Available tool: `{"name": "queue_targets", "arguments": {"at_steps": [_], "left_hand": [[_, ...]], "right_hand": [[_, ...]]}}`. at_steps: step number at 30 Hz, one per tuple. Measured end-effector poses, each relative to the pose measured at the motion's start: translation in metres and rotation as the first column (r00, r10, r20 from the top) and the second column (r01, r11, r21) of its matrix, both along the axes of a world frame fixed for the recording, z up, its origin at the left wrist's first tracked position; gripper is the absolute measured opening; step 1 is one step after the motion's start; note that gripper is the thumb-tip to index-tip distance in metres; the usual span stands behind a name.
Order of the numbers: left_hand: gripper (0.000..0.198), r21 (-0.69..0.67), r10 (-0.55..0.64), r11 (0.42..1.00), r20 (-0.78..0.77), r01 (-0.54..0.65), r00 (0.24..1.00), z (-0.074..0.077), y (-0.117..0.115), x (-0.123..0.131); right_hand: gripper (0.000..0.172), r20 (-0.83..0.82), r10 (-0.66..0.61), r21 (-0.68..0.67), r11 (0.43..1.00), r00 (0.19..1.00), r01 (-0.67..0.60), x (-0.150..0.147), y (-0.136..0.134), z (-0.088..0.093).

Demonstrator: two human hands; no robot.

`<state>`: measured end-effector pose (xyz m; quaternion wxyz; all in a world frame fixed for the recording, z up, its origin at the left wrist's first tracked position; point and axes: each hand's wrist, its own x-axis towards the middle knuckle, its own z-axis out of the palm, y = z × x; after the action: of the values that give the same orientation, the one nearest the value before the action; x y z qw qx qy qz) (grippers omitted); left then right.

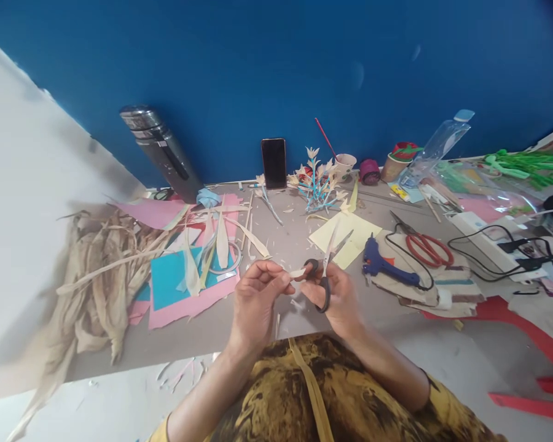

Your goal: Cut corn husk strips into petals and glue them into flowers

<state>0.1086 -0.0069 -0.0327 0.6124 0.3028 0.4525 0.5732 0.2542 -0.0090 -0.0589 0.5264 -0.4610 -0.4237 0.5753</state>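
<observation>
Between the thumb and fingers of my left hand is a small pale piece of dried husk, its tip pointing right. My right hand has its fingers through the black handles of a pair of scissors. The blades point up and away from me and are spread apart. Both hands are close together above the front of the table. Beyond them stands a bunch of pale husk flowers on blue stems. A single husk flower lies left of it.
Dried husks heap at the left beside blue paper. A blue glue gun and red-handled shears lie right, near a power strip. A dark flask, phone and plastic bottle stand along the wall.
</observation>
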Motion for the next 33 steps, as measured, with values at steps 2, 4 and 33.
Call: {"name": "queue_targets", "arguments": {"at_steps": [2, 4, 33], "left_hand": [[0.024, -0.007, 0.007, 1.000, 0.029, -0.007, 1.000, 0.000, 0.000, 0.002], [0.025, -0.021, 0.007, 1.000, 0.045, -0.006, 0.999, -0.001, 0.000, 0.004], [0.019, -0.021, -0.015, 1.000, 0.070, 0.017, 0.997, 0.002, 0.026, -0.030]], "right_hand": [[0.029, -0.017, -0.042, 0.006, 0.999, 0.999, 0.042, -0.006, 0.004, 0.005], [0.028, -0.034, -0.057, 0.010, 0.998, 0.998, 0.057, -0.010, 0.006, 0.007], [0.061, 0.147, 0.443, -0.025, 0.895, 0.884, -0.445, -0.020, 0.013, 0.009]]}}
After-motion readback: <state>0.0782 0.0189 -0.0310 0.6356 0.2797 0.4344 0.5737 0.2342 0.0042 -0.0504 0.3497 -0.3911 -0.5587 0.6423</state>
